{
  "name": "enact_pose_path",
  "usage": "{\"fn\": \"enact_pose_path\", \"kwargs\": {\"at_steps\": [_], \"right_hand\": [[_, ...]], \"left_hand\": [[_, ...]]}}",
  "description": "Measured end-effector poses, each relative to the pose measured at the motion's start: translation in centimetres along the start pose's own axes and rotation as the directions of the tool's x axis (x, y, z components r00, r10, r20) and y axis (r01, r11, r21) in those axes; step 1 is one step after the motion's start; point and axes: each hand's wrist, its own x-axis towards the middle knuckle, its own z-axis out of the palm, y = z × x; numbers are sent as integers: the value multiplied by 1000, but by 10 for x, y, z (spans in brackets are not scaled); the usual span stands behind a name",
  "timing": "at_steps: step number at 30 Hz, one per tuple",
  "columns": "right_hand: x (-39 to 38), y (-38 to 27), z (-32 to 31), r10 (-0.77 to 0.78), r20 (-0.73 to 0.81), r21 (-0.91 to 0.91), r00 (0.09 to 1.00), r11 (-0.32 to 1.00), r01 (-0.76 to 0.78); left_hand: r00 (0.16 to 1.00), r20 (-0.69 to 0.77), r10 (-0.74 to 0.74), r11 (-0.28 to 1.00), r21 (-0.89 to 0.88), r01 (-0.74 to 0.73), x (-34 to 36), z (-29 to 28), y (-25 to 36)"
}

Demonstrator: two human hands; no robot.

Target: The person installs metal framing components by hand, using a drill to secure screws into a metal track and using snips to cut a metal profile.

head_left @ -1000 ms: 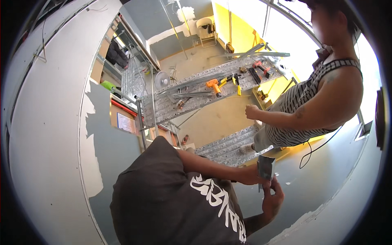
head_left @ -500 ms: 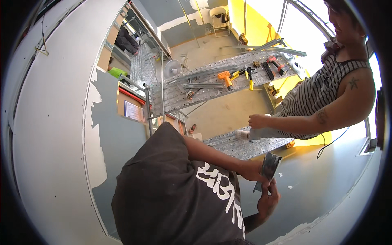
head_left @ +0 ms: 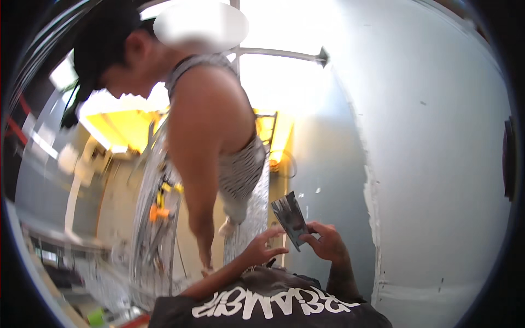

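Grey-blue wall (head_left: 333, 158) and a pale wall section (head_left: 432, 180) fill the right side of the room, meeting at a ragged whitish edge, while bright windows and yellow panels (head_left: 117, 128) stand behind. Just in front of the wearer's dark shirt (head_left: 268, 311) with white lettering are 2 bare hands. Between them is a short grey metal piece (head_left: 290, 215), raised and tilted, its upper end leaning left. The right hand (head_left: 326, 242) pinches its lower right edge between thumb and fingers. The left hand (head_left: 265, 249) is loosely spread, thumb apart from the fingers, close beside the piece's left edge; whether its fingertips touch cannot be told. To the left, 1 co-worker (head_left: 240, 172) in a striped sleeveless top leans over, 1 arm hanging down. Beyond that arm, an orange tool (head_left: 159, 212) lies on a metal platform (head_left: 140, 240), blurred.
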Motion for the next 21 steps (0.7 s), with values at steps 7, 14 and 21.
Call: {"fn": "enact_pose_path", "kwargs": {"at_steps": [7,14,21], "right_hand": [[-76,-21,-19,337,-241,99,910,941,-323],[-102,-9,-19,424,-483,418,766,881,-223],[-99,11,-29,415,-553,402,723,893,-205]], "left_hand": [[983,183,5,982,-184,29,-10,20,-31],[974,225,-23,995,-94,45,8,26,-11],[977,213,30,998,-68,-15,31,39,-8]]}}
